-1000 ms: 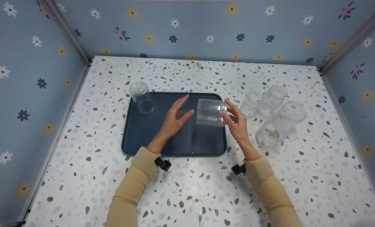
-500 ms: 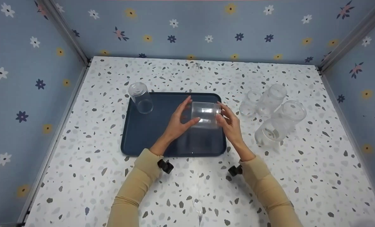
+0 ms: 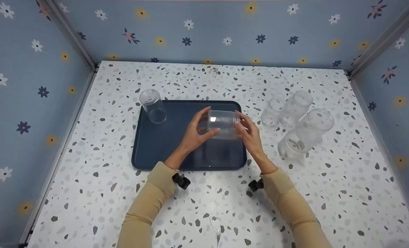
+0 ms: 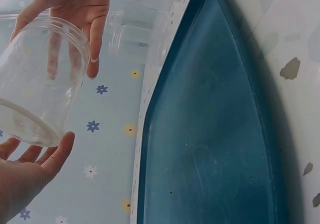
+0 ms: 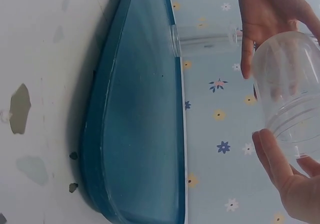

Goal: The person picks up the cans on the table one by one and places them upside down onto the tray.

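A wide clear plastic jar point(image 3: 222, 124) lies sideways in the air above the right half of a dark blue tray point(image 3: 163, 148). My left hand point(image 3: 195, 133) holds its base end, thumb on the near side and fingers on the far side. At the threaded mouth end, my right hand point(image 3: 250, 135) grips it the same way. The left wrist view has the jar point(image 4: 42, 83) between both hands, higher than the tray surface. Another clear jar point(image 3: 153, 106), tall and narrow, stands upside down at the tray's back left corner.
Several clear jars stand close together right of the tray, among them a wide one point(image 3: 295, 144) in front and a small one point(image 3: 272, 112) at the left. Flower-patterned panels point(image 3: 208, 31) wall the speckled table point(image 3: 97, 193) at the back and sides.
My right hand has brought the jar left and slightly down over the tray. My left hand, apart from it at first, now holds its base. In the last half second little has moved.
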The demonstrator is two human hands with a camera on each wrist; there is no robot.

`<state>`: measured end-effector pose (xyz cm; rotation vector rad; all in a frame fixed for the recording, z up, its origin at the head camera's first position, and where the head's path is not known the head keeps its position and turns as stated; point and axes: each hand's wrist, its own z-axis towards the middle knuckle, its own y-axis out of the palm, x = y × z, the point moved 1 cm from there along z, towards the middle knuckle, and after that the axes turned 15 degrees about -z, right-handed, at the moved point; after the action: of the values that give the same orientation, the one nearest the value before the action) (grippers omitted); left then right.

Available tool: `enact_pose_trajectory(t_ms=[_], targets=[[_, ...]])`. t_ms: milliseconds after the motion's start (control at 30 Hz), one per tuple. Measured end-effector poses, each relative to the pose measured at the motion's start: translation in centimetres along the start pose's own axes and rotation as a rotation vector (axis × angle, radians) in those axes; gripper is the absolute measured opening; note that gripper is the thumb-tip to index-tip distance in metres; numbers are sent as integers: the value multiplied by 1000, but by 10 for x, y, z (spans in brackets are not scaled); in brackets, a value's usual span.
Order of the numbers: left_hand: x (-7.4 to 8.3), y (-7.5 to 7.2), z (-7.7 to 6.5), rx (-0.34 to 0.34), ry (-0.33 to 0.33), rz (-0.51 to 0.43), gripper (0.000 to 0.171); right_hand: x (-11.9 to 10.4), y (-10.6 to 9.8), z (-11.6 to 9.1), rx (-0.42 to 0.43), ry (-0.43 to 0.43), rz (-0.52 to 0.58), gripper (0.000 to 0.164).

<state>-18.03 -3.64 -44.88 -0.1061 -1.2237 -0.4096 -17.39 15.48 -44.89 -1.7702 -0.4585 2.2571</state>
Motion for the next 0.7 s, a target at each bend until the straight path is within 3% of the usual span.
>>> enact_pose_trajectory(t_ms=[367, 600, 700], targets=[[6, 0, 2, 30, 20, 39, 64, 27, 0, 9, -78, 46, 81, 40], [11, -3, 3, 50, 4, 86, 65, 19, -6, 10, -108, -20, 56, 38], [1, -10, 4, 66, 10, 105, 67, 8, -13, 7, -108, -28, -17, 38]])
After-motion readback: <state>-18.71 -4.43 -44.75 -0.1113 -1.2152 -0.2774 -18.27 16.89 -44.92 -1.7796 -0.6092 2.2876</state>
